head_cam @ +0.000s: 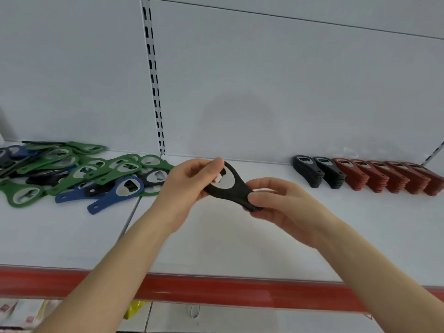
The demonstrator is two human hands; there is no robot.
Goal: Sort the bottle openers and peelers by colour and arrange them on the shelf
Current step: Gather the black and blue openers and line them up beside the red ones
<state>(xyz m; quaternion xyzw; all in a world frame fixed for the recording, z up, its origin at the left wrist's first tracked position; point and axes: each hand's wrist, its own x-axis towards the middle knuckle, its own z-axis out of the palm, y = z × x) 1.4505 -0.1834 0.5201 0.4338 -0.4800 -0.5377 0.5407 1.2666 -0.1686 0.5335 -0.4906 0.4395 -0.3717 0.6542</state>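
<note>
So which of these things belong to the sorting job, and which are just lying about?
Job: black opener held by left hand and right hand; unsorted pile of green, blue and black openers; black stacks; red stacks; shelf.
Lying about: yellow packet and pale packets below the shelf.

A white slotted post (153, 75) runs up the pale back wall (264, 80); below its foot, the white shelf (216, 248) carries a red front strip (216, 288).
</note>
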